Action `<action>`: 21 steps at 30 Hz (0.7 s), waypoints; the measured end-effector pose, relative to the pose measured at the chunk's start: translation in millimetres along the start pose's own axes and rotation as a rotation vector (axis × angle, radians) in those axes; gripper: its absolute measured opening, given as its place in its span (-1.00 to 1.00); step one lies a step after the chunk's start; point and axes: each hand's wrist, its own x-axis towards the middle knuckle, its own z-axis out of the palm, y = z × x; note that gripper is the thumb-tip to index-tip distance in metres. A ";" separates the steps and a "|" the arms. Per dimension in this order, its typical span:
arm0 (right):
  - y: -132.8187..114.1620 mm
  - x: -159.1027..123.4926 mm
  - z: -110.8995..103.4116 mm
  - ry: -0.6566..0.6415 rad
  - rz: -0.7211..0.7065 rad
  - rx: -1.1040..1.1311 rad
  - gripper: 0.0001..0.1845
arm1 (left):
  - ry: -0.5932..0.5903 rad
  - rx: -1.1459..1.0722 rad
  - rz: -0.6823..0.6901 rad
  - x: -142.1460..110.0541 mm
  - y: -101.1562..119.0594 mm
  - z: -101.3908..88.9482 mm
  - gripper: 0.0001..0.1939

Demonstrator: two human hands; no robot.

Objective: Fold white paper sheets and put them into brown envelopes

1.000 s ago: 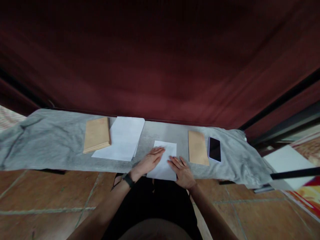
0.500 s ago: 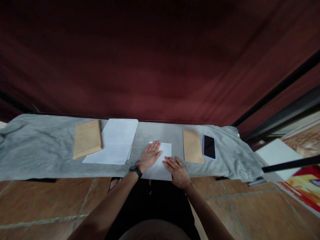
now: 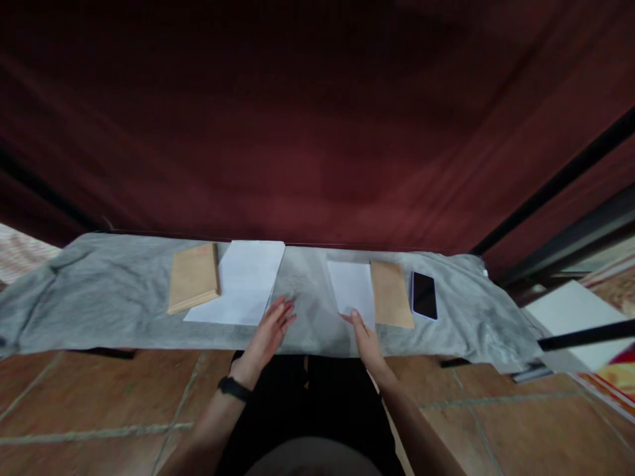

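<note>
Small white sheet (image 3: 353,284) pinched at near end by right hand (image 3: 368,344), thumb and fingers narrowed on it; held right of middle of cloth-covered table (image 3: 310,277). Brown envelope (image 3: 391,295) laid just beside sheet (whether edges touch cannot be told). Phone (image 3: 424,295) placed nearer table's right end. Left hand (image 3: 269,334) held loosely wide, nothing grasped, at near edge beside large white papers (image 3: 248,281). Papers overlapped at left by brown stack (image 3: 193,274).

Single head-worn view; faces forward and down, well above grey cloth (image 3: 310,314).
</note>
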 end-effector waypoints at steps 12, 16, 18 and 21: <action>13.9 -5.0 25.4 0.036 0.332 0.618 -0.58 | 0.087 -0.129 -0.042 3.7 -21.8 39.8 -0.53; 44.3 2.9 10.7 0.072 0.302 0.146 -0.64 | 0.152 0.332 0.147 10.8 -33.8 25.4 -0.37; 52.5 6.3 5.0 0.066 0.232 -0.045 -0.60 | 0.167 0.553 0.244 10.9 -37.0 20.1 -0.38; 57.1 7.3 -1.7 0.065 0.114 -0.245 -0.53 | 0.204 0.865 0.384 7.7 -38.5 16.0 -0.45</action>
